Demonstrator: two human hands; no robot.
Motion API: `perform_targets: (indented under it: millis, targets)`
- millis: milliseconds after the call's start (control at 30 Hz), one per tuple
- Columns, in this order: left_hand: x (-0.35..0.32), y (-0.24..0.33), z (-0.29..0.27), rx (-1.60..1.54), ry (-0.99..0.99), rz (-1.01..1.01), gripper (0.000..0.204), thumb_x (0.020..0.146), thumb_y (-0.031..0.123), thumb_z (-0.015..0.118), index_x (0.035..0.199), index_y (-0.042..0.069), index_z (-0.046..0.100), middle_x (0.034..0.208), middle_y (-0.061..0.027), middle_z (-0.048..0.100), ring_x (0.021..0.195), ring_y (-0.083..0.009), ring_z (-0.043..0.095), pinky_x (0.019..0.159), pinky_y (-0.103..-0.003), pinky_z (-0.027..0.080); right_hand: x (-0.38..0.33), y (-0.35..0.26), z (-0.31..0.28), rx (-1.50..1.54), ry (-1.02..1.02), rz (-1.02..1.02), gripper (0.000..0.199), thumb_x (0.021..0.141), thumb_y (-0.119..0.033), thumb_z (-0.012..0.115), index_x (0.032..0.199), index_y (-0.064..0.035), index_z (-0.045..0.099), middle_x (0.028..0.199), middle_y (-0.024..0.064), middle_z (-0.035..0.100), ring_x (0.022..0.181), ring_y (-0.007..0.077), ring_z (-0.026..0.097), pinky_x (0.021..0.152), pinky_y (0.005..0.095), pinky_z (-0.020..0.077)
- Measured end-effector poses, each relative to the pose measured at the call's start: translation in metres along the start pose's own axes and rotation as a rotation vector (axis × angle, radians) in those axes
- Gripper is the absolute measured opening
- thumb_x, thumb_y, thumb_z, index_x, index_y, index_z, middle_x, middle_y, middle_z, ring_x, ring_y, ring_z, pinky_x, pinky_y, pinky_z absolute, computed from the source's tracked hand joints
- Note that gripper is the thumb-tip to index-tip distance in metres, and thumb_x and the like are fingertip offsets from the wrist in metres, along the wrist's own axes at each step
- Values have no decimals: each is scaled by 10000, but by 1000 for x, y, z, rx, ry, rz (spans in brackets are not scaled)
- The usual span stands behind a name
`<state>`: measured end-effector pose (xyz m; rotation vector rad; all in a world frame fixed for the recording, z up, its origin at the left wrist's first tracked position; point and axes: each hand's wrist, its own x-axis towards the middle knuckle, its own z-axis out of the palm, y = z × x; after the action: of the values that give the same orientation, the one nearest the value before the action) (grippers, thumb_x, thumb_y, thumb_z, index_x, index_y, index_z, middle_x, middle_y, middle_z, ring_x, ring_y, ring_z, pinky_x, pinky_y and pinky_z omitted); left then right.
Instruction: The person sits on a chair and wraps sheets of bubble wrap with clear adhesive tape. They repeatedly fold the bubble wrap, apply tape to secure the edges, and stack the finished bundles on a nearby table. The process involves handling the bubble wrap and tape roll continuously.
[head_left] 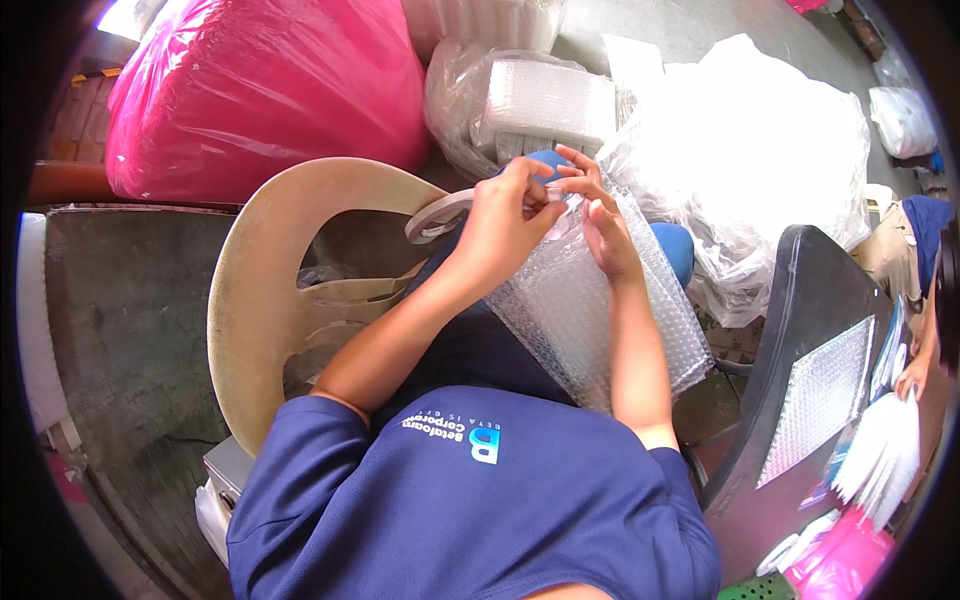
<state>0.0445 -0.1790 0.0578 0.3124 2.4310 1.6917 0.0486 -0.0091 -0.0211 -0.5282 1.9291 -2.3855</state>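
Navy shirt cloth spread across the near part of the view, with dark trousers below it on the lap. On the lap, toward the person's right, lay a sheet of clear bubble wrap, slanted, its near corner reaching the underside of the right forearm. Both hands met above its far left corner.

The left hand was curled closed around a roll of tape, which jutted out to the left of it, near the front end of the armrest of a beige plastic chair. The right hand had its fingers bent and parted, the tips close against those of the left; whether they pinched anything could not be told.

Beyond the chair's armrest stood a big pink plastic bag. To its right sat a clear bag with a stack of bubble wrap, then a heap of white plastic, washed out by light. On the right, a black chair carried a smaller bubble wrap piece against its back. Past that chair's outer edge, another person's hand touched white sheets.
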Motion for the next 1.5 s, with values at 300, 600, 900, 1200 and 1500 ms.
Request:
perform_targets:
  millis: [300,600,900,1200,1500]
  targets:
    - [-67,-26,-28,-506,253,-358,281,926,97,667,1155,-28,564,970,-56,657,930,-129,639,861,-252,511,9,-13,12,-246,227,94,320,836,-93,532,1112,-71,691,1222,127,593,1083,213,571,1073,389,353]
    - [-103,-27,-16,-745,484,-717,180,932,160,672,1055,30,652,1030,-31,637,918,-94,598,887,-228,474,3,-6,8,-824,16,-39,109,727,-30,574,765,-75,666,756,41,661,824,215,599,1136,482,261]
    - [-115,-41,-10,-830,459,-703,123,910,108,685,999,36,641,893,11,615,807,-60,587,753,-186,491,5,-12,2,-707,-50,110,84,767,-34,643,814,-93,679,775,3,647,819,162,607,1168,494,193]
    - [-120,-50,-2,-653,399,-615,520,886,76,709,1278,73,366,876,-18,583,816,-78,578,760,-217,492,3,-11,0,-737,31,56,87,793,31,673,815,-53,667,799,14,669,730,139,600,1127,426,246]
    - [-120,-53,1,-657,423,-644,516,892,98,711,1275,64,367,887,-24,579,834,-80,571,780,-223,500,3,-14,2,-715,53,75,85,797,32,669,811,-51,663,780,20,660,784,156,607,1141,440,235]
